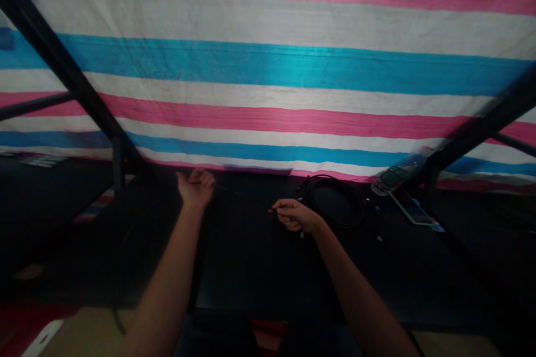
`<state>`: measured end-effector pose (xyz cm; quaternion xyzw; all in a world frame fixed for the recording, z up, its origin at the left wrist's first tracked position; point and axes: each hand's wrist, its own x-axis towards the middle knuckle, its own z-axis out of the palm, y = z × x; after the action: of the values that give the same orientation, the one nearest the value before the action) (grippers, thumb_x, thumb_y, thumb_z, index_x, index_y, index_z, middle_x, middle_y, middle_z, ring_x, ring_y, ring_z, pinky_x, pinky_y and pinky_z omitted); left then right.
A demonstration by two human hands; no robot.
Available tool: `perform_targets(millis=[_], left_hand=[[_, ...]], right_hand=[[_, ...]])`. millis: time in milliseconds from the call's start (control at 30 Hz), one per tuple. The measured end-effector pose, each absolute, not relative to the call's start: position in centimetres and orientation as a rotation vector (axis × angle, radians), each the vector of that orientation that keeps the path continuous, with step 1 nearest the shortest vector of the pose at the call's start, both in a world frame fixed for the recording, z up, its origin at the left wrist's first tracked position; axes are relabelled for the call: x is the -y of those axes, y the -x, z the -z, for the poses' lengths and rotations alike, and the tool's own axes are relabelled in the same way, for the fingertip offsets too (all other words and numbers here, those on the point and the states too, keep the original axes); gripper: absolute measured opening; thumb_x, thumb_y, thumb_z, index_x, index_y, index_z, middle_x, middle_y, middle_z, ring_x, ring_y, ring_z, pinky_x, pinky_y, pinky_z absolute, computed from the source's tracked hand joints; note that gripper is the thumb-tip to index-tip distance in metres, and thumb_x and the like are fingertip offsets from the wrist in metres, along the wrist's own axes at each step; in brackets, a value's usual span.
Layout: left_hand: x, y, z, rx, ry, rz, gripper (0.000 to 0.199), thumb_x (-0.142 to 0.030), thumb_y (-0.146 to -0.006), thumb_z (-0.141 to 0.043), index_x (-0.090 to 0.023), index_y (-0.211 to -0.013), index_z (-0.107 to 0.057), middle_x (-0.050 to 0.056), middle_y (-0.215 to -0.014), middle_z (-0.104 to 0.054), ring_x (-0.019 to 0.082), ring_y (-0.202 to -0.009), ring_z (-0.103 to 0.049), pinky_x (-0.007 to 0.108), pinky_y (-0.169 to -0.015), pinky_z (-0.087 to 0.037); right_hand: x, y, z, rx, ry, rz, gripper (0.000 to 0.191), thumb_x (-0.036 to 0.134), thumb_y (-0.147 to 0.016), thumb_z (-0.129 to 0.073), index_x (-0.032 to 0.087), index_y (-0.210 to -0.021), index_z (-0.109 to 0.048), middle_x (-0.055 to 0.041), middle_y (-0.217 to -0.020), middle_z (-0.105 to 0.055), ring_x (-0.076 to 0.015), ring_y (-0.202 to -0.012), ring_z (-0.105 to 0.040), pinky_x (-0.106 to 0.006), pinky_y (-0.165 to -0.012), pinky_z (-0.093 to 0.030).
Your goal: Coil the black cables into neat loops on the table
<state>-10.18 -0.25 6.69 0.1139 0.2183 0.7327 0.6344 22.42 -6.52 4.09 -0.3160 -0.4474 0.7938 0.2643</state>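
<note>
Just below the middle of the frame, the left hand (196, 186) and the right hand (296, 215) are raised a little apart over a dark table (251, 256), with a thin dark cable (245, 196) stretched between them. The left hand is curled palm-up, its fingers folded over one end. The right hand pinches the other end, thumb and fingers (280, 211) pressed together on the strand. The cable is so fine and the light so low that only a faint line shows between the two hands.

It looks light and limp, likely a slim rubber- or plastic-sheathed wire that bends freely and kinks if pulled hard. A fingertip pinch near each end, as here, seems the sensible hold; a smooth sheath may slip through a loose grasp.

Right of the right hand, a coil of black cord (335, 201) lies in a round loop on the table, with a glossy, springy look. Farther right, a clear plastic bottle (397, 173) with a green label lies tilted, and a flat phone (412, 213) rests just below it. Behind everything hangs a woven striped tarp (268, 67) in pink, white and blue, slightly shiny, crossed at the left and right edges by dark metal frame bars (62, 67).
</note>
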Motion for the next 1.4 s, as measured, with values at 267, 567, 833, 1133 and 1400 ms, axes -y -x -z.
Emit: perform_targets(millis=[267,567,833,1133,1400], left_hand=[[1.2,2.6,-4.2,-0.648,-0.521,-1.270,0.058,-0.066,-0.094,-0.036,-0.016,-0.100,-0.065,0.019,-0.112,-0.069,0.028,-0.089,-0.070,0.037,-0.067,-0.055],[6.1,0.6,-9.2,-0.339,-0.802,-0.644,0.075,-0.081,-0.079,-0.045,-0.011,-0.093,-0.068,0.028,-0.107,-0.068,0.036,-0.084,-0.069,0.028,-0.047,-0.040],[5.2,-0.7,-7.6,-0.887,-1.216,-1.458,0.020,-0.019,-0.078,-0.075,-0.021,-0.097,-0.072,0.008,-0.104,-0.068,0.022,-0.098,-0.061,0.025,-0.074,-0.046],[6.2,-3.6,-4.4,-1.411,-2.071,-1.216,0.050,-0.030,-0.089,-0.061,-0.021,-0.137,-0.050,0.013,-0.127,-0.050,0.028,-0.118,-0.050,0.046,-0.106,-0.041],[4.4,-1.6,-3.7,-1.726,-2.238,-1.139,0.041,-0.038,-0.097,-0.051,-0.020,-0.133,-0.056,0.014,-0.127,-0.057,0.032,-0.124,-0.047,0.050,-0.105,-0.038]], right_hand=[[5.2,-23.1,-4.7,0.861,0.871,-1.529,0.035,0.050,-0.077,-0.073,0.018,-0.079,-0.058,0.0129,-0.048,-0.024,-0.0028,-0.036,-0.014,-0.018,-0.033,-0.012],[4.7,-25.8,-6.0,0.633,0.836,-1.300,0.029,0.044,-0.081,-0.070,0.019,-0.080,-0.056,0.0123,-0.049,-0.023,-0.0043,-0.039,-0.010,-0.019,-0.033,-0.011],[4.8,-26.8,-6.8,0.694,0.878,-1.172,0.030,0.044,-0.080,-0.072,0.018,-0.077,-0.056,0.0126,-0.047,-0.025,-0.0027,-0.036,-0.014,-0.017,-0.032,-0.013],[4.9,-25.0,-6.0,0.935,1.048,-0.992,0.036,0.047,-0.073,-0.077,0.022,-0.085,-0.053,0.0138,-0.047,-0.033,-0.0024,-0.034,-0.022,-0.015,-0.033,-0.016],[4.8,-24.3,-4.5,1.371,1.261,-0.856,0.025,0.042,-0.080,-0.068,0.017,-0.079,-0.063,0.0038,-0.057,-0.053,-0.0086,-0.045,-0.043,-0.022,-0.041,-0.030]])
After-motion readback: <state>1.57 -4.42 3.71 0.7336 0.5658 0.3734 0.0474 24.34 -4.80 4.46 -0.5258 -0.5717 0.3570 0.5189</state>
